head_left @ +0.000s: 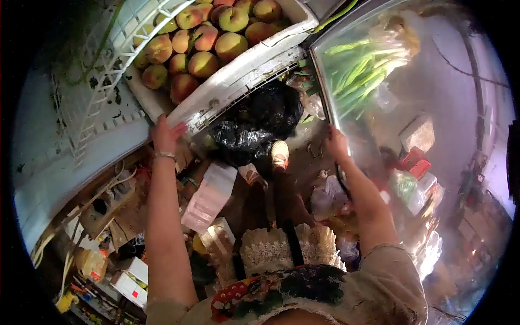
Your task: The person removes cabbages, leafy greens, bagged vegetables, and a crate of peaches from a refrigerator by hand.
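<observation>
My left hand (167,136) is at the lower left corner of a white foam box (260,57) full of peaches (204,64); its fingers are spread against the box. My right hand (336,143) has its fingers wrapped round the metal-edged frame of a clear door (328,103). Through the door's hazy pane, green onions (363,67) show at the upper right. Below the box, between my hands, lies a black plastic bag (260,116).
A white wire rack (89,116) stands at the upper left. Pale stacked trays (210,197), a plastic bag (329,197) and a small white box (130,281) lie low down. My feet are below the black bag. A red container (415,161) shows at the right.
</observation>
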A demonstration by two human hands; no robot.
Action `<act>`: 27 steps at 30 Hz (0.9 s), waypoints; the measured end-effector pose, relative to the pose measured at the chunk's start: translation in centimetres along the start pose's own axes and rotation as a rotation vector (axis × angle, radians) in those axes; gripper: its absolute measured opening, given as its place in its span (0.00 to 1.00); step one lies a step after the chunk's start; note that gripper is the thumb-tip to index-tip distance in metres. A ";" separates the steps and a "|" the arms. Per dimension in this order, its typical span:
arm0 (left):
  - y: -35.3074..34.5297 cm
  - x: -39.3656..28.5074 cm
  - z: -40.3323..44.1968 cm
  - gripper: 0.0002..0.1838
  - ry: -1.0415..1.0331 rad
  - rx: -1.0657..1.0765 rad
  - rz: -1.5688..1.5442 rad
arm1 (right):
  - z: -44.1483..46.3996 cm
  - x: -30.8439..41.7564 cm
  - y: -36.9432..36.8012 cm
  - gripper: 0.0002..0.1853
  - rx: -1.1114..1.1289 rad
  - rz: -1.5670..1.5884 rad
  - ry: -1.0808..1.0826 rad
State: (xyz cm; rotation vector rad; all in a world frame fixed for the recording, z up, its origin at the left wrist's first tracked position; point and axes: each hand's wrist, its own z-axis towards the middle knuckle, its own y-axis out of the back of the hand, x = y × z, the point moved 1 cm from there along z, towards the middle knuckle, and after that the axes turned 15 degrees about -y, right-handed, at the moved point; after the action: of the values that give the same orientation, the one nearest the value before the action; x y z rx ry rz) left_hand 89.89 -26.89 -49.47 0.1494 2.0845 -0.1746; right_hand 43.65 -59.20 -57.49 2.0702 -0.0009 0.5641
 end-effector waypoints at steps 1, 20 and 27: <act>0.2 0.1 0.2 0.26 -0.001 -0.004 0.002 | 0.6 -0.7 1.0 0.23 0.062 0.000 -0.060; -1.9 -1.6 -2.2 0.21 -0.044 -0.106 0.045 | 15.9 -12.7 10.1 0.29 0.236 -0.071 -0.142; -2.0 -1.5 -2.5 0.24 -0.099 -0.119 0.081 | 13.3 -6.3 13.3 0.28 0.662 -0.150 -0.318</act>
State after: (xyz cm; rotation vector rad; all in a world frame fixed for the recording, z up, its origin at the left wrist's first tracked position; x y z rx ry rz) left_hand 88.17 -28.44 -46.82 0.1493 1.9810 -0.0087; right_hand 40.30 -78.58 -54.97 2.7561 0.1751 0.1370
